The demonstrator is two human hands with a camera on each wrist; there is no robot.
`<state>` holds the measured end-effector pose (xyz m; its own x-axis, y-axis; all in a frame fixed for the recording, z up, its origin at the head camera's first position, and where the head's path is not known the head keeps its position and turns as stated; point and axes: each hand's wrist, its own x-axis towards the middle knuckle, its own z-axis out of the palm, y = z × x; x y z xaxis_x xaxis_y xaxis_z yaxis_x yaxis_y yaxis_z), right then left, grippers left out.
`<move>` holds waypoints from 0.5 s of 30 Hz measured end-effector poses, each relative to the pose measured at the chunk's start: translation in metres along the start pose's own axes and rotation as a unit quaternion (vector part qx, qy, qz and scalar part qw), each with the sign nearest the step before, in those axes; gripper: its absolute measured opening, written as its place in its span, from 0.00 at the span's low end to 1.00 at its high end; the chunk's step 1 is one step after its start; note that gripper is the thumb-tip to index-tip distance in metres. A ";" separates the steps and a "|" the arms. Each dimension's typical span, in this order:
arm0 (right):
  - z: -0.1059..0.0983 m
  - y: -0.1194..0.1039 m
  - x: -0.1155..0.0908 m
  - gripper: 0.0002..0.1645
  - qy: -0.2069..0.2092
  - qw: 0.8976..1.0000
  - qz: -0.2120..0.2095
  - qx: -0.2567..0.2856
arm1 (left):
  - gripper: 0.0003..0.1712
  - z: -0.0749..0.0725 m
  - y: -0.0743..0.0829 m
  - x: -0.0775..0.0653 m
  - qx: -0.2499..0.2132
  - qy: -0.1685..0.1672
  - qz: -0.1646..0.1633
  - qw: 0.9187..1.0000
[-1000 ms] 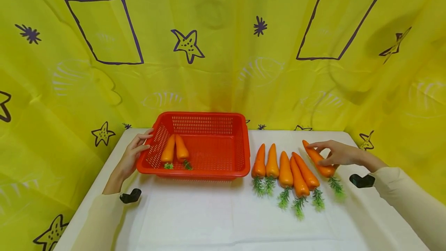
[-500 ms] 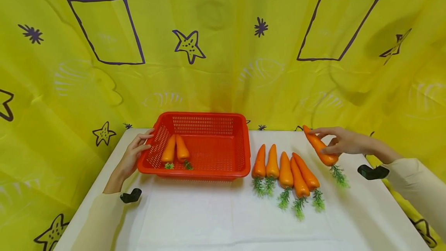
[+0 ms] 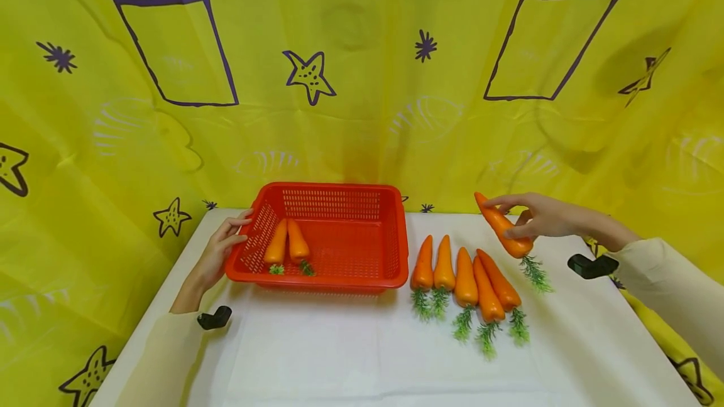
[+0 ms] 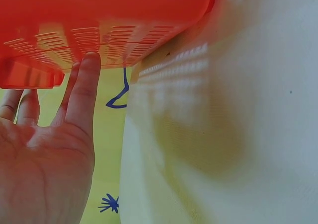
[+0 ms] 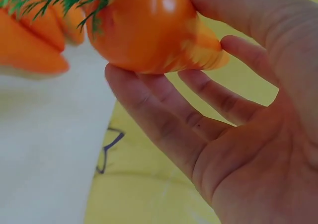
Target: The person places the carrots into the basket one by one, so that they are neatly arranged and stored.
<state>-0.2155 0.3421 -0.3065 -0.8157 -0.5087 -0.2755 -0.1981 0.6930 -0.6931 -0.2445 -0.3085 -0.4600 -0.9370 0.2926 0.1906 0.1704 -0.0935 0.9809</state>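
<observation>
My right hand (image 3: 545,213) holds an orange carrot (image 3: 516,247) with a green leafy top above the table's right side, thumb on one side and fingers on the other. In the right wrist view, the carrot's thick end (image 5: 144,30) faces the camera. My left hand (image 3: 212,259) rests at the left side of a red plastic basket (image 3: 334,281). The left wrist view shows its fairly straight fingers (image 4: 83,97) touching the slotted wall (image 4: 114,35). Inside the basket, at its left, lie two carrots (image 3: 276,245), side by side.
Several more carrots (image 3: 466,281) lie on the white-covered table (image 3: 317,344), right of the basket, leafy tops toward me. A yellow curtain (image 3: 362,112) with dark drawings hangs right behind the table.
My right hand has lifted the carrot off the table at the right, then brought it slightly left. The left hand stays at the basket.
</observation>
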 end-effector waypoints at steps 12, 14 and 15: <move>0.003 -0.057 0.052 0.40 -0.027 0.997 -0.062 -0.036 | 0.16 0.002 0.001 0.000 -0.007 0.000 -0.009 1.000; 0.006 -0.067 0.062 0.40 -0.033 0.996 -0.067 -0.042 | 0.17 0.002 0.001 -0.001 -0.008 0.000 -0.007 1.000; 0.007 -0.072 0.067 0.40 -0.036 0.996 -0.069 -0.045 | 0.17 0.002 0.001 -0.001 -0.007 0.000 -0.006 1.000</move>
<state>-0.2524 0.2547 -0.2801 -0.7370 -0.6354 -0.2303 -0.3570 0.6554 -0.6656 -0.2433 -0.3072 -0.4588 -0.9388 0.2945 0.1786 0.1543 -0.1039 0.9825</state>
